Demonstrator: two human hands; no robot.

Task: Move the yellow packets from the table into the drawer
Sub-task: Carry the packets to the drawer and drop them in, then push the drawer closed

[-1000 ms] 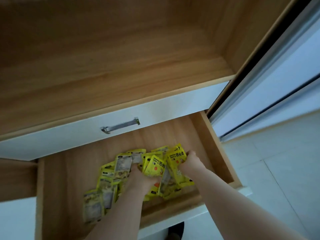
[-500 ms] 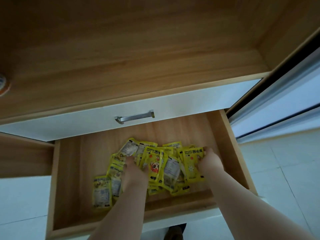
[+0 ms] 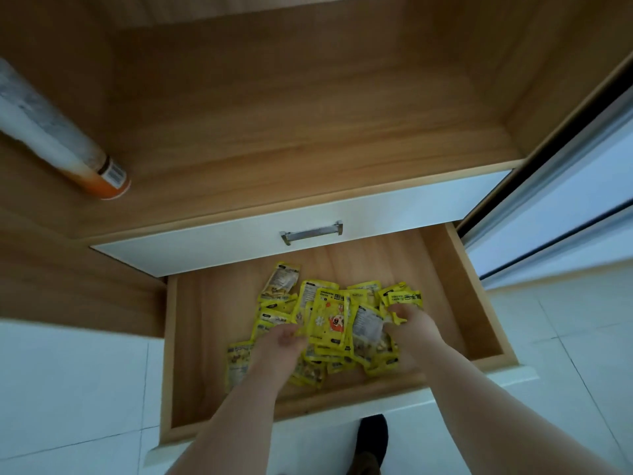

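Several yellow packets [image 3: 330, 315] lie in a loose heap on the floor of the open wooden drawer [image 3: 479, 303]. My left hand [image 3: 279, 346] rests on the heap's left side, fingers curled against the packets. My right hand [image 3: 412, 325] is on the right side, its fingers pinching a packet at the pile's edge. One packet [image 3: 281, 281] lies apart near the back, another [image 3: 237, 366] at the left front, partly hidden by my left forearm. Both forearms reach in over the drawer's front edge.
Above the open drawer is a shut white drawer with a metal handle [image 3: 311, 232]. A white and orange bottle [image 3: 61, 145] lies on the wooden shelf at the left. A sliding door frame [image 3: 555, 207] is at the right. My dark shoe [image 3: 370, 443] shows on the tiled floor.
The view has swung so the shelf and bottle show at the left. Both hands stayed on the heap, and the packets have spread a little flatter in the drawer.
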